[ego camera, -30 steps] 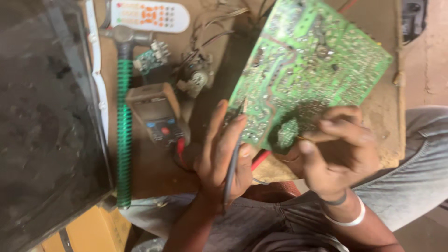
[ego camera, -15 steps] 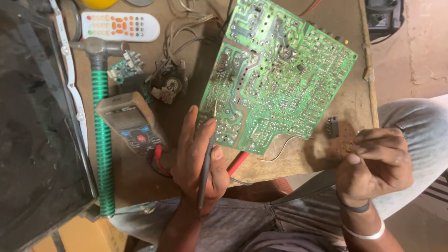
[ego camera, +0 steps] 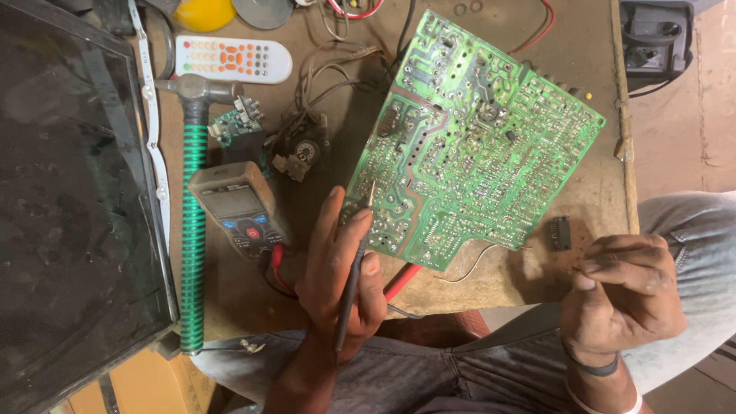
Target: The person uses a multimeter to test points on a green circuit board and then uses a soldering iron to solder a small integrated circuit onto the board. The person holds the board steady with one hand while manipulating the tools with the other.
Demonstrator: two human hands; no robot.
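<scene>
A green circuit board [ego camera: 475,138] lies solder side up on the brown table [ego camera: 583,207]. My left hand [ego camera: 333,280] grips a black test probe [ego camera: 349,295], whose metal tip rests on the board's lower left corner. A red probe [ego camera: 402,280] lies under that hand. My right hand [ego camera: 621,295] hovers off the table's near right corner above my grey trouser leg. Its fingers are pinched together, and I see nothing clearly between them. A small black component [ego camera: 562,232] lies on the table just left of it.
A multimeter [ego camera: 238,211] sits left of my left hand, beside a hammer with a green handle [ego camera: 193,245]. A dark screen panel [ego camera: 69,215] fills the left side. A white remote [ego camera: 234,59], loose wired parts [ego camera: 299,149] and a black device [ego camera: 655,34] lie further back.
My right hand has left the board's lower edge and moved right, off the table corner. My left hand still holds the black probe against the board.
</scene>
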